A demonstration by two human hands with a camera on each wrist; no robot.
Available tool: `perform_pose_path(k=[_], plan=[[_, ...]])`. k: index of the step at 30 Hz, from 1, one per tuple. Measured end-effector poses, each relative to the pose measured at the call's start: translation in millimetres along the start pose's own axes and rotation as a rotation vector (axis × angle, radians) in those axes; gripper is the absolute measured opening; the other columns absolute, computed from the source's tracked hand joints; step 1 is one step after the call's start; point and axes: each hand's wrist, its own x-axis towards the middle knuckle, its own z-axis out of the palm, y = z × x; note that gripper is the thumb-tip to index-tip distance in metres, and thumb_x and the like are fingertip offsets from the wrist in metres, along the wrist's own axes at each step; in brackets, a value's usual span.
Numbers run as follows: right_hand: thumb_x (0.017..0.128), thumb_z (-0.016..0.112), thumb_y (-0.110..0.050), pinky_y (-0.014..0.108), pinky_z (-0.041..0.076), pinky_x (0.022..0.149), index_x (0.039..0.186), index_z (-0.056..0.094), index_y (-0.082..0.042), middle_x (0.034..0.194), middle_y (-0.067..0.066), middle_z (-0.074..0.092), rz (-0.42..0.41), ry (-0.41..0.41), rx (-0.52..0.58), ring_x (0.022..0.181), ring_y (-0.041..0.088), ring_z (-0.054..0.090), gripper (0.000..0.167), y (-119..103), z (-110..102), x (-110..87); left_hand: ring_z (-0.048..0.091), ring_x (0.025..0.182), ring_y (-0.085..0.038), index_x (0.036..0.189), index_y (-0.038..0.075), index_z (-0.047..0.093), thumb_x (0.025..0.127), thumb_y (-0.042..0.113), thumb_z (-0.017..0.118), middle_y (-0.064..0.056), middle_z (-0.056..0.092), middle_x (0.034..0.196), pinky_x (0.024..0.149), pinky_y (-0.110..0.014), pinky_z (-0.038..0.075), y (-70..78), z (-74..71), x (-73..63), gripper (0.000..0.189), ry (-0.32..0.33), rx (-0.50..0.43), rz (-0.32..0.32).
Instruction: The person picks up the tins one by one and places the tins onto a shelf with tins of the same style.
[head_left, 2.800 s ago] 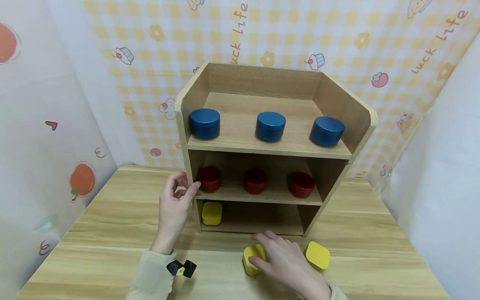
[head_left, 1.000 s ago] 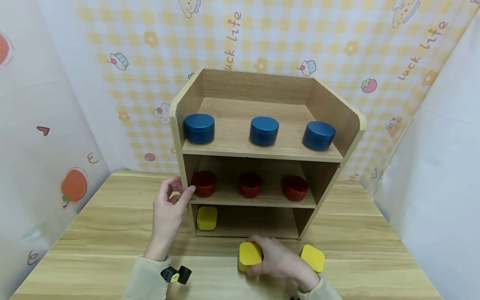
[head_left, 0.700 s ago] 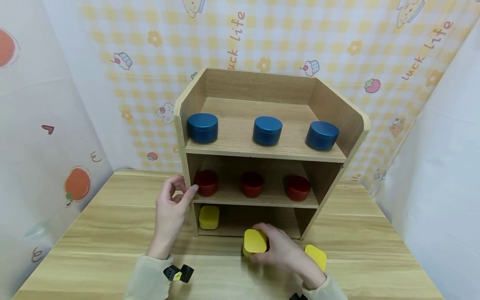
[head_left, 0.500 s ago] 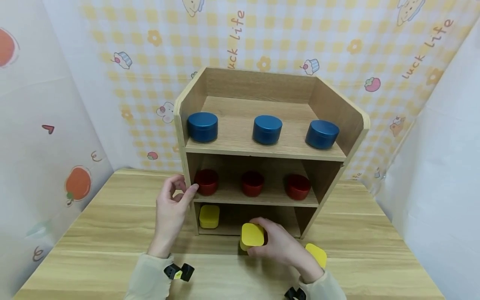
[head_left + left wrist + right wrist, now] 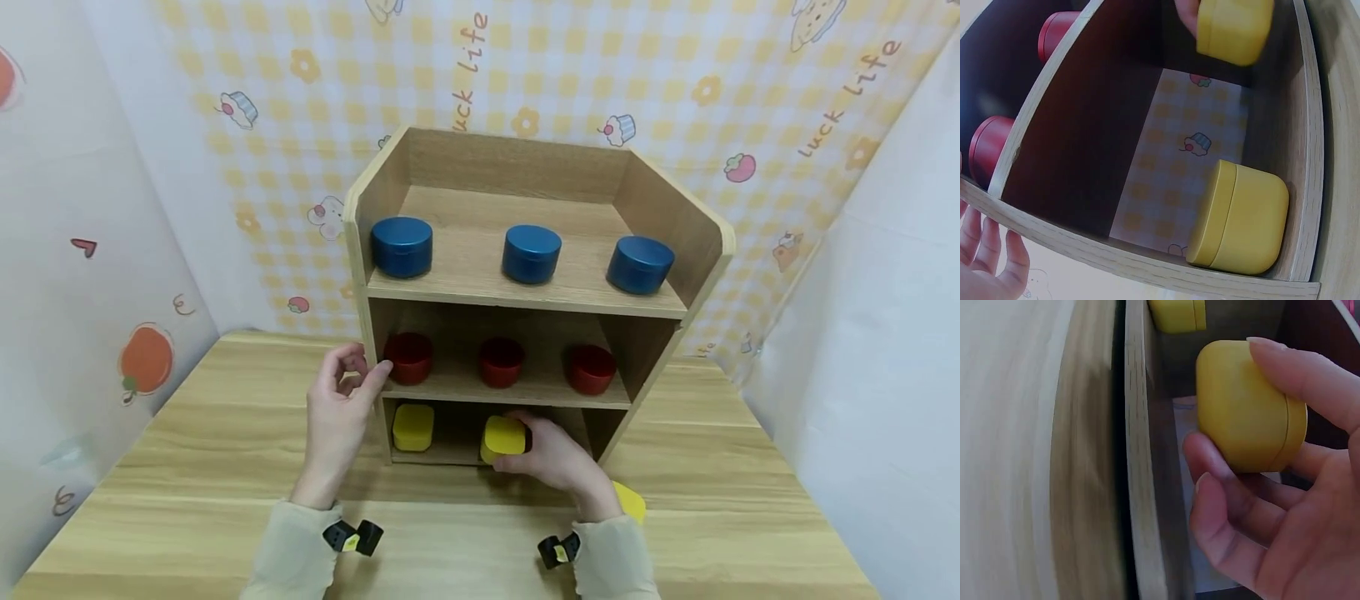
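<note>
My right hand (image 5: 555,458) pinches a yellow rounded-square tin (image 5: 1244,406) between thumb and fingers, at the mouth of the bottom compartment of a wooden shelf (image 5: 506,392). In the left wrist view that tin hangs tilted, above the compartment's floor. A matching yellow tin (image 5: 1247,222) stands in the compartment's left corner. My left hand (image 5: 341,417) holds the shelf's left side panel, thumb at the front edge and fingers along the outside. Partly hidden behind my right forearm, another yellow tin (image 5: 632,502) lies on the table.
Three round blue tins (image 5: 532,254) stand along the top shelf. On the middle shelf are three round red tins (image 5: 501,362), the leftmost close to my left thumb. The wooden table (image 5: 720,483) extends to both sides, with patterned cloth walls (image 5: 562,75) around it.
My right hand has taken hold of the middle yellow tin, lifted it from the table and moved it forward into the bottom compartment's opening. My left hand keeps its place on the shelf.
</note>
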Motion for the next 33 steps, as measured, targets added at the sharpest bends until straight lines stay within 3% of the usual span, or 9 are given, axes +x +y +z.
perform_pose_path(k=[7,18,28,33], plan=[[0.078,0.084,-0.031,0.042,0.048,0.100,0.139,0.055,-0.008,0.128,0.009,0.065,0.017,0.025,0.096,0.110,0.021,0.060,0.071,1.3,9.5,8.6,0.053,0.085,-0.007,0.109,0.020,0.058,0.090,0.008,0.074,0.007,0.053,0.091,0.072,-0.013,0.047,0.2,1.5,0.5,0.028,-0.004,-0.007,0.008],[0.081,0.081,-0.036,0.049,0.048,0.101,0.143,0.052,-0.009,0.129,0.011,0.063,0.080,0.063,0.023,0.112,0.026,0.059,0.074,0.4,12.3,15.2,0.054,0.089,-0.007,0.113,0.010,0.058,0.092,0.012,0.073,0.007,0.052,0.091,0.081,-0.012,0.046,0.0,1.3,-0.2,0.027,0.002,0.045,0.018],[0.080,0.082,-0.034,0.052,0.046,0.106,0.146,0.049,-0.007,0.138,0.015,0.058,0.072,0.075,0.019,0.124,0.031,0.057,0.078,-1.8,19.7,23.8,0.053,0.087,-0.007,0.107,0.021,0.058,0.090,0.006,0.074,0.007,0.052,0.090,0.078,-0.014,0.047,3.0,0.3,3.2,0.028,-0.002,0.001,0.040],[0.081,0.082,-0.034,0.053,0.045,0.109,0.145,0.049,-0.004,0.142,0.018,0.057,0.072,0.059,0.007,0.130,0.034,0.054,0.079,-1.2,21.8,23.4,0.053,0.087,-0.006,0.106,0.021,0.057,0.089,0.005,0.074,0.007,0.052,0.090,0.076,-0.014,0.047,1.6,0.5,-0.1,0.028,0.002,0.000,0.026]])
